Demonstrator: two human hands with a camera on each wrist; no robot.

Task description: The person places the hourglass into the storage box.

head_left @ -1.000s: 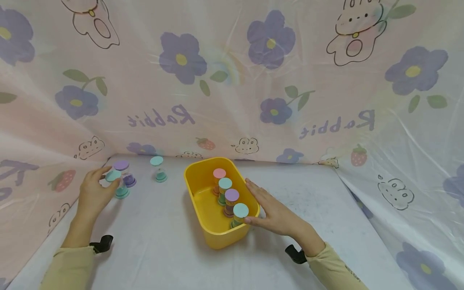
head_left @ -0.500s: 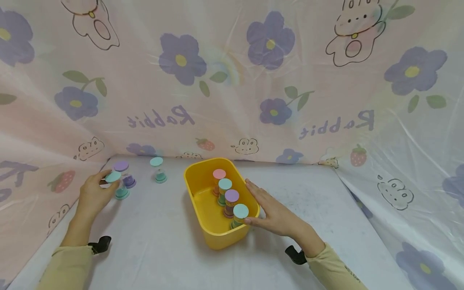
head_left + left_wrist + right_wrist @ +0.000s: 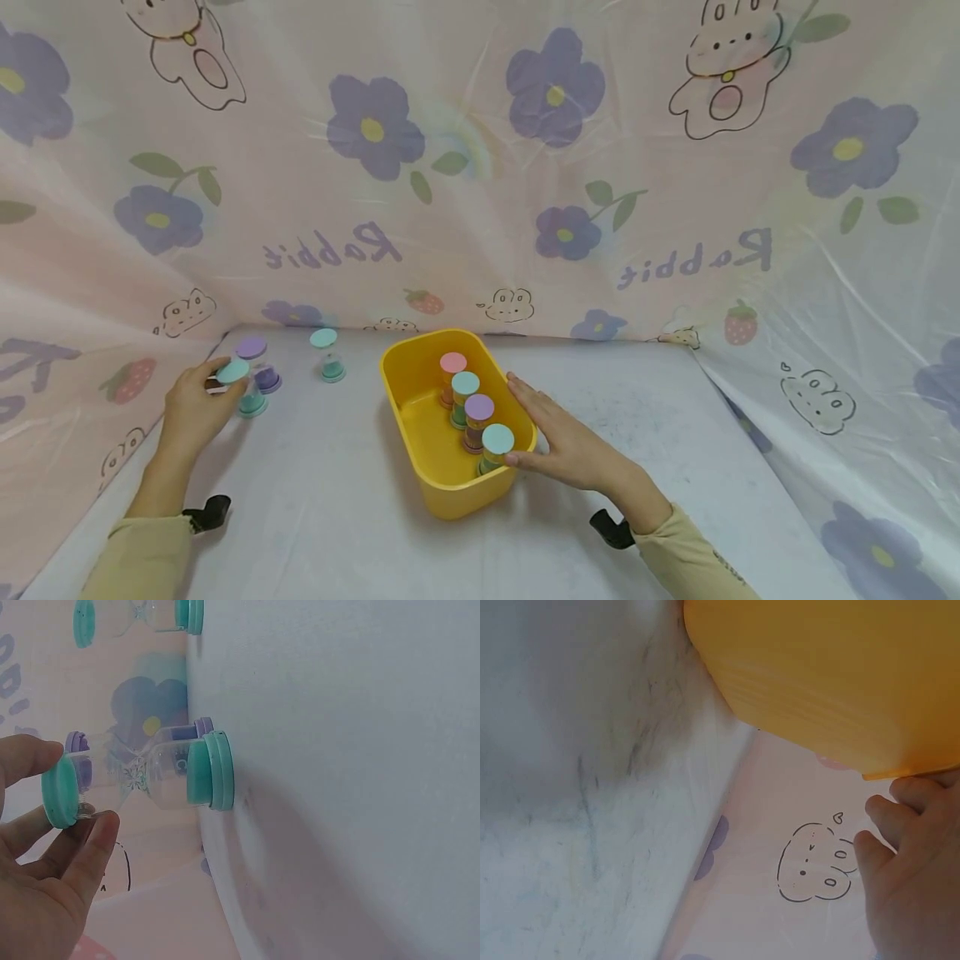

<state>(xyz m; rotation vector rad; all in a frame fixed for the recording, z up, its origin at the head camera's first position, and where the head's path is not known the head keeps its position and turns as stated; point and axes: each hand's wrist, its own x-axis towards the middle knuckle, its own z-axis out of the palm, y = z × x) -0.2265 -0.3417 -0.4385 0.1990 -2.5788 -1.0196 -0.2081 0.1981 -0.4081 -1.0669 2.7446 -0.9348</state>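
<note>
A teal-capped sand timer (image 3: 242, 389) stands on the white table (image 3: 337, 500) at the far left. My left hand (image 3: 222, 377) pinches its top cap (image 3: 60, 791) between thumb (image 3: 94, 847) and forefinger, and its base (image 3: 210, 780) is on the table. My right hand (image 3: 558, 437) lies flat with straight fingers against the right wall of a yellow bin (image 3: 431, 479). Its fingertips (image 3: 900, 817) sit at the rim of the bin (image 3: 832, 675). Inside the bin, several timers stand in a row with pink (image 3: 453, 363), teal (image 3: 465, 383), purple (image 3: 479, 407) and teal (image 3: 497, 438) caps.
A purple-capped timer (image 3: 258, 364) stands just behind the held one, and another teal timer (image 3: 327, 354) stands between it and the bin. A flowered plastic sheet (image 3: 480, 167) walls in the table at the back and both sides.
Hardly anything. My left hand keeps its pinch on the teal timer's cap with a slight shift, and my right hand stays against the bin.
</note>
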